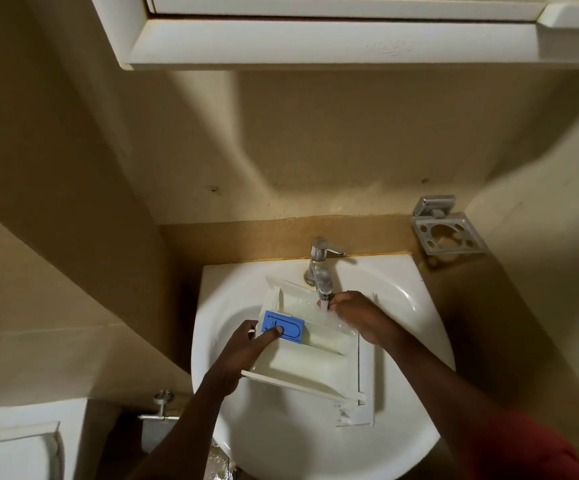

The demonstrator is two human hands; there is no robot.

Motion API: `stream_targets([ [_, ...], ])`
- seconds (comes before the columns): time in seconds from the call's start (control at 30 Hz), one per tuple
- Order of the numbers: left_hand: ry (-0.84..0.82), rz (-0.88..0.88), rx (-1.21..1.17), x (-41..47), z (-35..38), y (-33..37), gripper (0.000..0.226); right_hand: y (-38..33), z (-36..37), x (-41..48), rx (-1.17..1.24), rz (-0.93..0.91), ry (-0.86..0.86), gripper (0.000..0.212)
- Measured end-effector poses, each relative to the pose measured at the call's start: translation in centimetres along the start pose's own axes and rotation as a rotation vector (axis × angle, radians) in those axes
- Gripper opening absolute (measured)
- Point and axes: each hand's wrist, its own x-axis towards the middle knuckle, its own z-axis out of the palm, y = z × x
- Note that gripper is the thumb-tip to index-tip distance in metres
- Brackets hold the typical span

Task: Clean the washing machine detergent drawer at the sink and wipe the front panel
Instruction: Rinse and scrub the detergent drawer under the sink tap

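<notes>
A white detergent drawer (316,362) lies across the white sink (416,306), with a blue insert (290,323) in its left compartment. My left hand (246,344) grips the drawer's left wall, its thumb lying on the blue insert. My right hand (357,315) is at the drawer's far right part, under the tap (321,268). Water runs from the tap onto that hand and into the drawer. The fingers of my right hand are hidden, so I cannot tell if they hold the drawer.
A metal holder (445,230) is fixed to the wall at the right of the sink. A white cabinet (316,39) hangs overhead. At the lower left are a toilet cistern (14,445) and a wall valve (161,407). Walls close in on both sides.
</notes>
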Motion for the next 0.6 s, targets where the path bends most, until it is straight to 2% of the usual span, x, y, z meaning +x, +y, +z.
stream_targets([
  [0.07,-0.005,0.003,0.004,0.0,0.0,0.1,0.035,0.3,0.0,-0.6,-0.021,0.001,-0.049,0.029],
  [0.2,0.008,-0.002,0.019,0.0,0.1,0.1,0.04,-0.5,0.4,-1.9,-0.047,-0.028,-0.191,0.025],
  [0.33,0.038,0.003,0.026,0.1,0.1,-0.1,0.042,-1.1,1.7,-3.6,-0.157,-0.181,-0.354,0.064],
  [0.43,0.055,0.015,0.001,0.3,0.1,-0.6,0.048,1.2,2.2,-4.8,-0.309,-0.342,-0.247,0.065],
  [0.5,0.056,0.01,0.012,0.4,0.0,-0.8,0.052,2.8,1.4,-5.1,-0.366,-0.459,-0.09,0.061],
  [0.6,0.057,0.004,0.037,0.4,-0.1,-0.6,0.054,3.3,0.6,-4.3,-0.478,-0.533,0.052,0.049],
])
